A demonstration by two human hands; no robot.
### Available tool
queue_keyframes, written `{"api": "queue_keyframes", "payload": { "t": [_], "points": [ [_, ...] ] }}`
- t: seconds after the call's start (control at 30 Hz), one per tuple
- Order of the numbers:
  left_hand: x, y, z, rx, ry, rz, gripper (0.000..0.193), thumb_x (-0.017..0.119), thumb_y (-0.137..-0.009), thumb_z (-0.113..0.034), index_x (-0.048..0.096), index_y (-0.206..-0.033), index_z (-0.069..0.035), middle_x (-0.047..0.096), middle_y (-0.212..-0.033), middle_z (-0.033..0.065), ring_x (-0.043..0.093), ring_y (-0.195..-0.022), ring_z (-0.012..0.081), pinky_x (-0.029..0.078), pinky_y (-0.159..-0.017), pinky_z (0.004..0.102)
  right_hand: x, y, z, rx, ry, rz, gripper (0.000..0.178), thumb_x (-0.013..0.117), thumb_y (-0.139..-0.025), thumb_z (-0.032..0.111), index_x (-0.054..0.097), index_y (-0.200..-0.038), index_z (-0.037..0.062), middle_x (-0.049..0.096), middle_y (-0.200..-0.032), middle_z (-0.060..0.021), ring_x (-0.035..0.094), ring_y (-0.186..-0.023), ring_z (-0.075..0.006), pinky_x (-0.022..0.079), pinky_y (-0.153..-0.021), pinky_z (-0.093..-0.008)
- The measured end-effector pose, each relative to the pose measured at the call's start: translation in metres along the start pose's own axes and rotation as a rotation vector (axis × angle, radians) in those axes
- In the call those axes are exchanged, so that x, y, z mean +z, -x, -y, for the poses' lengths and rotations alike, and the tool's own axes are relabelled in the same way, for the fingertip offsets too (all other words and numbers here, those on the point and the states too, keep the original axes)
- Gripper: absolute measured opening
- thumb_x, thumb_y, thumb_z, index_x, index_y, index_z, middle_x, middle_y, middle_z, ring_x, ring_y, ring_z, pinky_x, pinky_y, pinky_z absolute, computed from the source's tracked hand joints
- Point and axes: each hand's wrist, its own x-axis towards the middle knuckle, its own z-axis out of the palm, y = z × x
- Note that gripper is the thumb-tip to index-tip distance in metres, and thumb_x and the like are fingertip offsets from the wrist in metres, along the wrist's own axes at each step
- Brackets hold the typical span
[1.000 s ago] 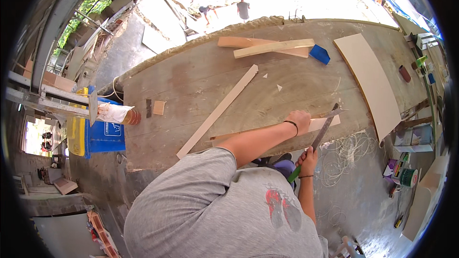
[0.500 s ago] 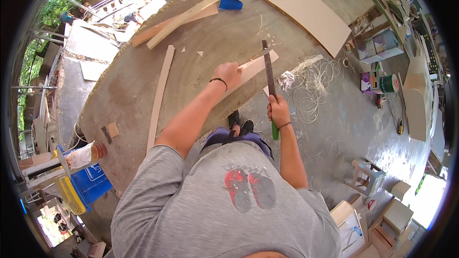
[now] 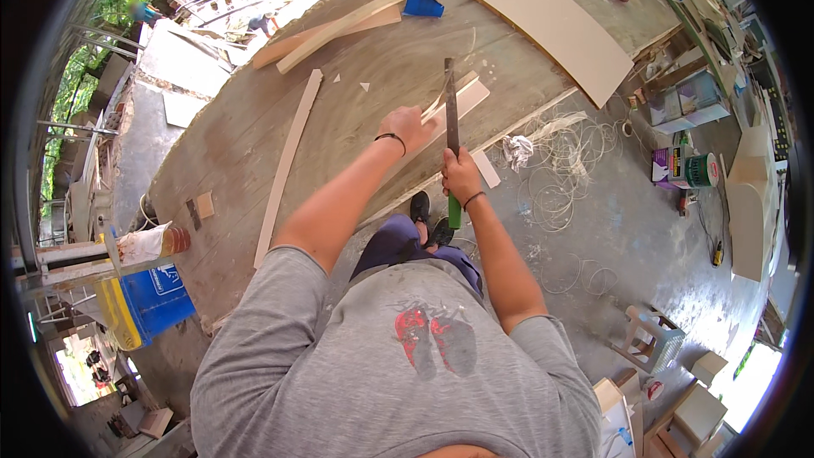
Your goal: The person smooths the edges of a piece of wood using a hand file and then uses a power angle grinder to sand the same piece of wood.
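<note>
My left hand (image 3: 409, 130) is closed on a narrow wooden strip (image 3: 434, 107), pressing it down near the workbench's front edge. A flat pale board (image 3: 468, 103) lies alongside and partly under that strip. My right hand (image 3: 460, 173) grips the green handle of a long, flat, dark metal file (image 3: 451, 110). The file's blade points away from me and crosses the strip just right of my left hand. My fingers hide part of the strip. A small pale offcut (image 3: 487, 169) is beside my right hand.
The workbench (image 3: 229, 119) also bears a long thin strip (image 3: 290, 165), crossed wooden lengths (image 3: 339, 30), a blue piece (image 3: 424, 5) and a large pale panel (image 3: 543, 25). Tangled cord (image 3: 560, 170) lies on the floor to the right, near a green can (image 3: 702, 170) and a plastic stool (image 3: 651, 339).
My right hand has moved left with the file, whose blade now crosses the strip closer to my left hand. My left hand keeps its hold. The whole view has shifted slightly.
</note>
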Motion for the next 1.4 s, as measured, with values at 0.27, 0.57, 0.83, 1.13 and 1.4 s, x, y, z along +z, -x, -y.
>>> {"api": "queue_keyframes", "payload": {
  "t": [0.27,0.57,0.83,1.13,1.4],
  "points": [
    [-0.019,0.007,-0.028,-0.123,-0.135,0.12,0.086,0.071,-0.057,-0.074,0.066,-0.102,0.0,0.067,-0.101,0.0181,0.065,-0.098,0.0287,0.052,-0.083,0.0392,0.05,-0.008,-0.014,-0.107,-0.038,-0.117,0.024,0.045,-0.097,0.026,0.044,-0.099,0.0018,0.052,-0.06,-0.0082,0.054,-0.042,-0.0195,0.046,-0.04,-0.0353],
    [-0.009,-0.005,-0.011,-0.106,0.06,0.105,0.051,0.07,-0.071,-0.047,0.069,-0.093,-0.001,0.068,-0.094,0.0208,0.067,-0.089,0.0336,0.054,-0.077,0.0418,0.061,-0.025,-0.001,-0.076,0.03,-0.122,0.026,0.042,-0.096,0.026,0.045,-0.097,0.0001,0.055,-0.065,-0.0107,0.056,-0.044,-0.022,0.046,-0.04,-0.0368],
    [-0.017,-0.002,-0.012,-0.064,0.113,0.18,0.051,0.062,-0.08,-0.051,0.07,-0.091,-0.002,0.068,-0.093,0.0215,0.066,-0.091,0.0363,0.052,-0.081,0.0442,0.042,-0.04,-0.016,-0.204,0.434,-0.193,0.022,0.042,-0.097,0.025,0.048,-0.095,0.0039,0.054,-0.064,-0.0082,0.055,-0.045,-0.0205,0.045,-0.04,-0.0368],
    [0.0,-0.001,-0.003,-0.113,0.219,0.041,0.049,0.037,-0.097,-0.038,0.07,-0.093,-0.002,0.068,-0.096,0.0212,0.065,-0.093,0.0376,0.051,-0.083,0.0454,0.038,-0.013,0.029,0.037,-0.036,-0.1,0.02,0.048,-0.095,0.023,0.05,-0.091,0.0041,0.048,-0.06,-0.0019,0.049,-0.042,-0.0147,0.042,-0.038,-0.0336],
    [0.021,-0.029,0.027,-0.172,0.343,-0.048,0.054,0.039,-0.093,-0.043,0.07,-0.089,0.001,0.066,-0.093,0.0254,0.063,-0.093,0.041,0.048,-0.085,0.0483,0.039,-0.011,0.042,0.22,-0.356,0.055,0.016,0.048,-0.097,0.028,0.045,-0.09,0.0139,0.045,-0.061,0.0027,0.044,-0.044,-0.0101,0.04,-0.04,-0.0292]
  ]
}}
